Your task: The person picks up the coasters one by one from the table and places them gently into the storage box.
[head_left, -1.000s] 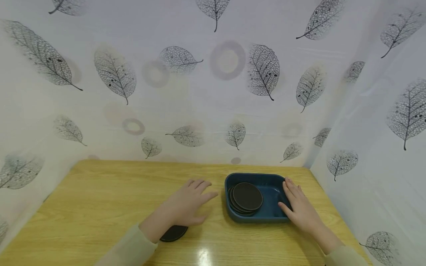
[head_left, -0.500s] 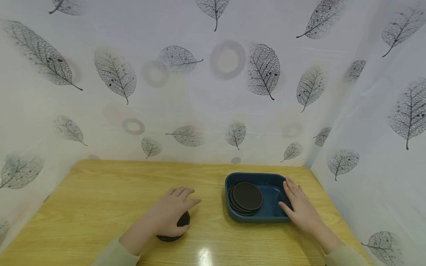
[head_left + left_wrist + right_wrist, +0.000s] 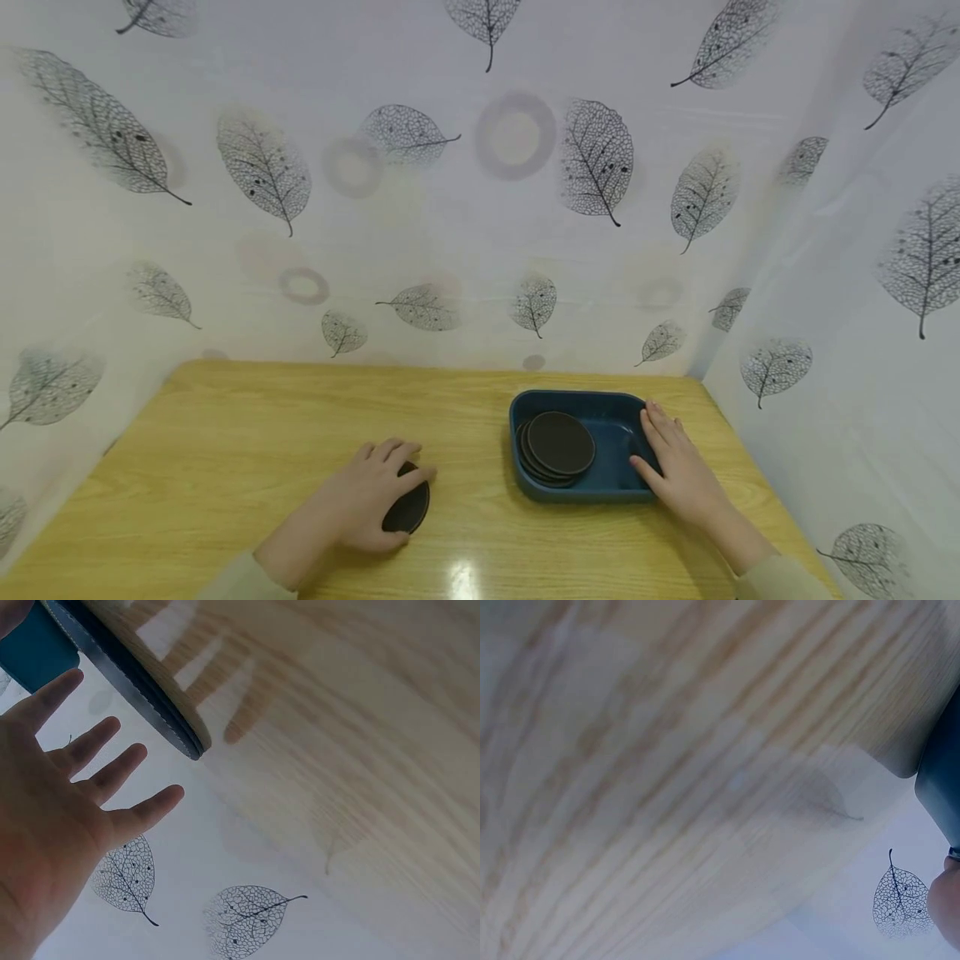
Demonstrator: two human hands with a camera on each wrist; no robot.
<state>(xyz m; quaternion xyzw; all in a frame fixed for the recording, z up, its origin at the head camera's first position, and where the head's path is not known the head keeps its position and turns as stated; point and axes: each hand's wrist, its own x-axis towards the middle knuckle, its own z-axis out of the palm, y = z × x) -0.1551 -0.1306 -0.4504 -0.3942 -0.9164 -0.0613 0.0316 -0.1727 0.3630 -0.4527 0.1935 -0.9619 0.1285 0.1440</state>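
Observation:
My left hand (image 3: pixel 360 500) is spread over a black round coaster (image 3: pixel 407 504) on the wooden table, thumb at its near side and fingers across its far side. The left wrist view shows the fingers straight, just short of the stitched edge of stacked coasters (image 3: pixel 142 686). My right hand (image 3: pixel 678 471) rests on the right rim of a blue tray (image 3: pixel 551 495), fingers extended and thumb over the inside. In the right wrist view only a fingertip (image 3: pixel 946 900) shows by the tray's corner (image 3: pixel 939 787). Several more black coasters (image 3: pixel 561 443) lie overlapping in the tray's left half.
The light wooden table (image 3: pixel 247 433) ends at the back against a white leaf-printed curtain (image 3: pixel 450 217), which also hangs along the right side. Bare tray floor (image 3: pixel 611 454) shows right of the coasters. Table surface lies between the left hand and the tray.
My left hand has moved left and toward me from beside the tray, and now lies over the coaster on the table. The right hand and the tray have stayed in place.

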